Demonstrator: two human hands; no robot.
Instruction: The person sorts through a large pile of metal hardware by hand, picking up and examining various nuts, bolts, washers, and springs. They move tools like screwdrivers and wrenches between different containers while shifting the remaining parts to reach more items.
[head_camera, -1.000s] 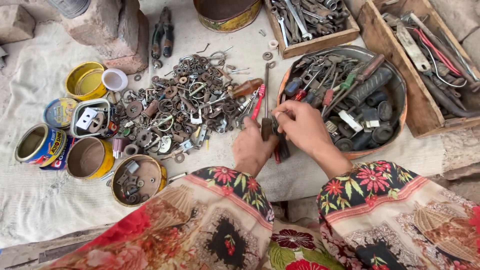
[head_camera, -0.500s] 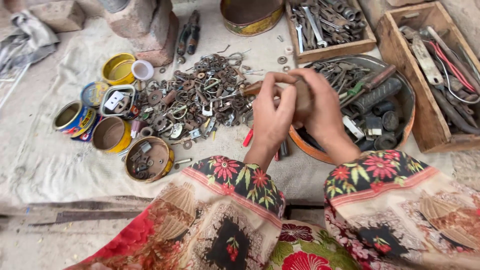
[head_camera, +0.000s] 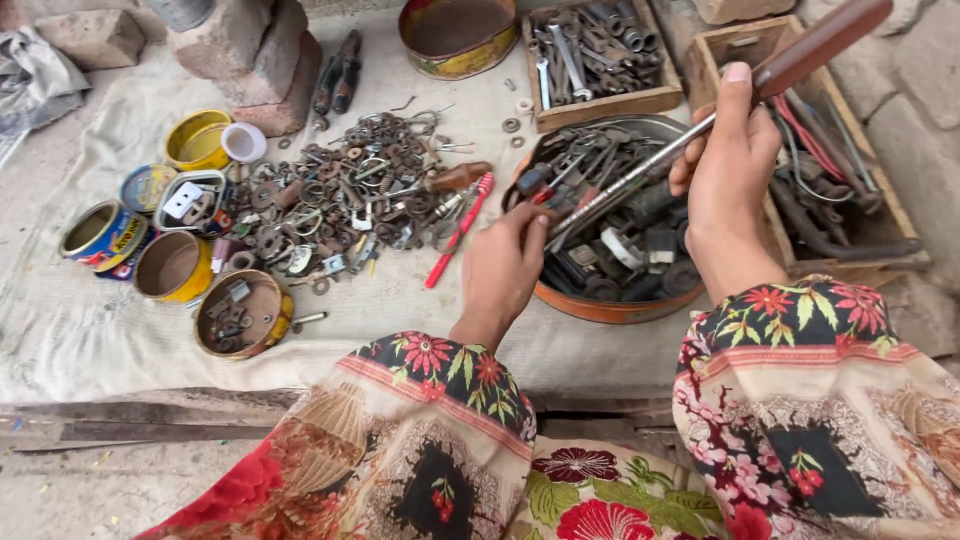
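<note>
- The right hand (head_camera: 728, 170) is closed around a long screwdriver (head_camera: 700, 125), gripping it where the steel shaft meets the brown wooden handle, thumb pointing up along the handle.
- The left hand (head_camera: 505, 265) pinches the lower tip of the same screwdriver between fingertips and thumb, so the tool runs slanting up from the left hand to the right hand and beyond it.
- Directly beneath both hands sits a round orange-rimmed metal pan (head_camera: 600, 305) full of dark tools and fittings.
- Just to the left of the left hand lies a red-handled tool (head_camera: 458, 232) on the pale cloth (head_camera: 80, 330), and further left a heap of rusty washers and rings (head_camera: 340, 195).
- Well to the left of that heap stand yellow tins (head_camera: 175, 265), one shallow tin (head_camera: 240, 315) holding small metal bits.
- Beyond the right hand is a wooden box of spanners (head_camera: 590, 50); to its right, another wooden crate (head_camera: 840, 190) with cables and tools.
- A round brass-coloured tin (head_camera: 455, 40) lies beyond the left hand.
</note>
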